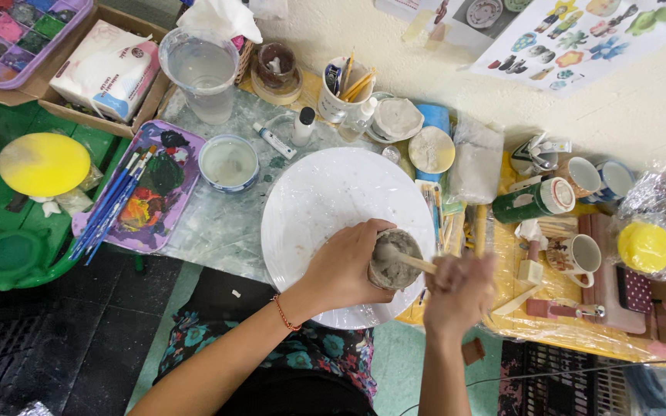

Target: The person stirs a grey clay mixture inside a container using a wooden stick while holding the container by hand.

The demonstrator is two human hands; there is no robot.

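Small cup (395, 260) of grey, wet paste sits on the near right part of a white round board (325, 200), which lies on the table (217, 227) close to its near edge. The left hand (344, 266) is wrapped around the cup's left side, fingers curled against its wall and clamped on it. The right hand (460, 289), blurred, is closed around the end of a wooden stick (410, 262) whose other end is sunk in the paste.

Beyond the board, toward the far edge by the wall, stand several vessels. A clear plastic jug (203, 73) holds water. Near it a small white bowl (228, 162) with a blue rim holds cloudy, pale liquid. A white mug (342, 96) is packed with brushes and pencils. A little brown pot (275, 65) rests on a roll of tape. A shallow dish (397, 119) holds whitish residue, and beside it lies a round lid (432, 149).

At the left edge a purple tray (144, 189) carries smeared paints and a bundle of blue-handled brushes (109, 208). A purple compartment palette (17, 35) in the far left corner holds separate colours in its cells.

To the right a green tube-shaped container (533, 200) lies on its side, and a patterned mug (576, 254) stands just near it
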